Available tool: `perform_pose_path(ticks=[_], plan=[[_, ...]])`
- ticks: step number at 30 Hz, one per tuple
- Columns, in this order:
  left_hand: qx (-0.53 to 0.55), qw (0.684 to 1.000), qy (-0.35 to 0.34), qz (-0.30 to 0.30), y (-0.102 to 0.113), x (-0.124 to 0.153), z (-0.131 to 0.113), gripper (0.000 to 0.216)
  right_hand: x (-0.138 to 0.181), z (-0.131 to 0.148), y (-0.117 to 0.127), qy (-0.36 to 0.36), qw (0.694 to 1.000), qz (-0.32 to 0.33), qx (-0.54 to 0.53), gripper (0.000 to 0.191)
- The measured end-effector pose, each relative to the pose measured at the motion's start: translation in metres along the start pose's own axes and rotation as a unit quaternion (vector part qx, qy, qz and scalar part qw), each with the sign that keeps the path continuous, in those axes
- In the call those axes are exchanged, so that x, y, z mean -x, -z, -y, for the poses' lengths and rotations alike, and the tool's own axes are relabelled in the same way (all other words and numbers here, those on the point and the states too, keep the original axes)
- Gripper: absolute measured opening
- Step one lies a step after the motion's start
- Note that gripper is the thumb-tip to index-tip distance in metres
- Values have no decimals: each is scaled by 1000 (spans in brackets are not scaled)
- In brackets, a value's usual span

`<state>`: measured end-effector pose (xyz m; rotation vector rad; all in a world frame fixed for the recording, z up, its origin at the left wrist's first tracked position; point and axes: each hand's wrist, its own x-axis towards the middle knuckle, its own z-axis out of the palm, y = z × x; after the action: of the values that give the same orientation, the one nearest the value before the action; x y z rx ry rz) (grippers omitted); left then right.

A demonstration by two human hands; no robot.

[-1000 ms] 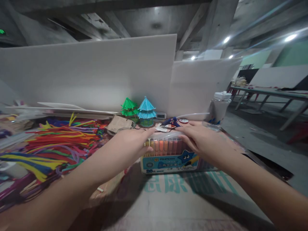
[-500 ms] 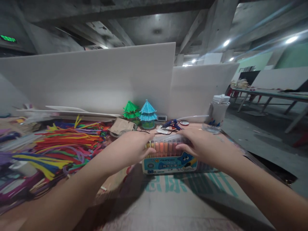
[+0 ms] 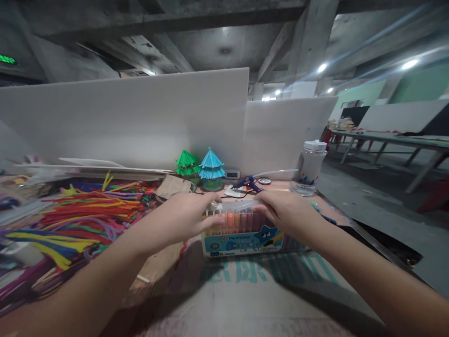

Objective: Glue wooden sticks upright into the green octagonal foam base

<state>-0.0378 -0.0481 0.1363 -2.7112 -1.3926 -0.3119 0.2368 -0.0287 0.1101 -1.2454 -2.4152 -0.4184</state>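
Note:
A clear plastic case of coloured markers (image 3: 242, 241), with a blue printed label, stands upright on the table in front of me. My left hand (image 3: 194, 213) grips its left upper corner, thumb across the front and fingers over the top. At the right upper part of the same case is my right hand (image 3: 284, 210), closed on the top edge with its fingers bent. The far sides of both hands' grips are hidden behind the case and its lid.
Pipe cleaners (image 3: 94, 206) lie piled at left. Behind the case stand green (image 3: 187, 164) and blue (image 3: 211, 164) umbrella-roofed models, a glue gun (image 3: 247, 183) and a clear bottle (image 3: 309, 168). White boards (image 3: 157, 117) rise at the back. The table's right edge (image 3: 354, 227) drops to the floor.
The view has shifted slightly. My right thumb has come up from the case's front toward its top edge. The case stays at nearly the same spot on the table.

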Motion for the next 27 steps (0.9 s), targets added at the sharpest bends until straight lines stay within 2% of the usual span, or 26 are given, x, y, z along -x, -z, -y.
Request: perform_pose_path(ticks=[5,12,16,18,22,27], plan=[[74,997,-26,-12,3,-5,3,43,-1,6,10,-36,999,24,-11,34],[32,997,55,-33,-2,-1,-8,32,-3,8,15,-79,993,49,-68,30],[20,996,66,-56,-3,1,-13,40,-3,9,18,-86,992,60,-73,26],[-10,996,60,-59,-3,2,-17,44,-3,10,21,-87,992,67,-70,26],[-75,996,53,-23,-4,4,-24,32,-3,13,23,-81,992,70,-61,28],[-68,997,3,-43,-10,2,-22,31,-4,12,21,-75,994,66,-49,30]])
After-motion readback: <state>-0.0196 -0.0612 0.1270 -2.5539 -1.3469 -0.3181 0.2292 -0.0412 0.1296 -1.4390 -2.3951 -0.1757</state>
